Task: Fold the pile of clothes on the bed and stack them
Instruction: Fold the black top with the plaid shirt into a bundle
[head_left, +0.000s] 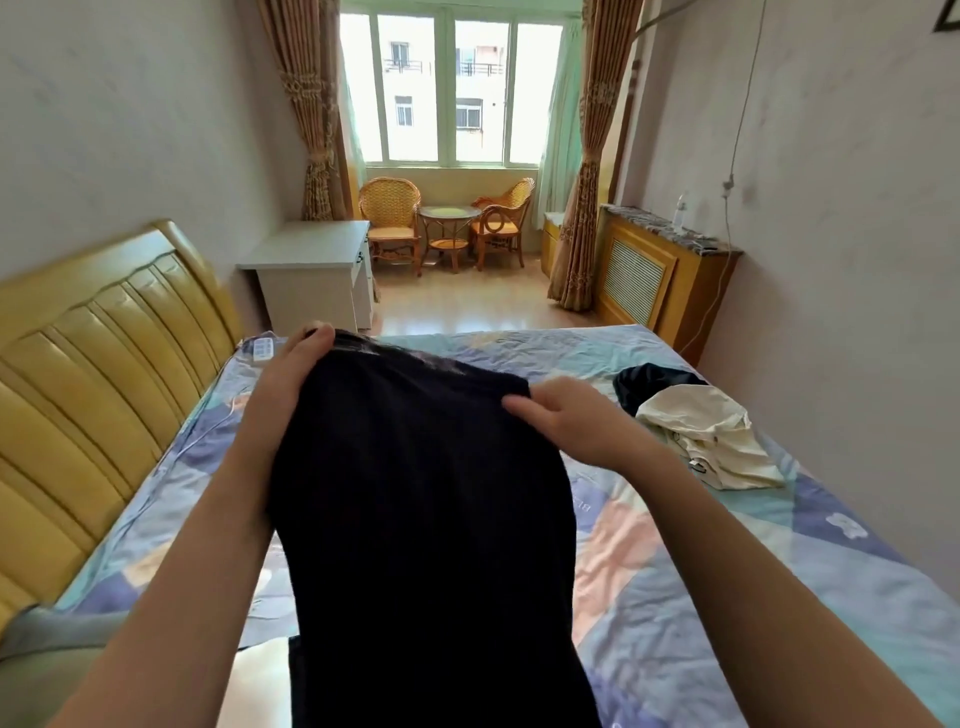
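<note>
Here, a long dark navy knit garment (421, 509) is held up above the patchwork-print bed sheet (727, 597), gripped at its top edge by the left hand (291, 384) and pinched by the right hand (566, 421). With only 2 holds, an uneven fold could be caused by sagging cloth.

Bright window (451, 88) with curtains (589, 156), wicker chairs (389, 218), white desk (317, 270), pale walls (130, 114)

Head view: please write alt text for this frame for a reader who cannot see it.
Both hands, left hand and right hand, hold up a dark garment by its top edge over a patchwork-sheeted bed. A cream garment and another dark piece lie crumpled to the right. Beyond are a window and wicker chairs.
</note>
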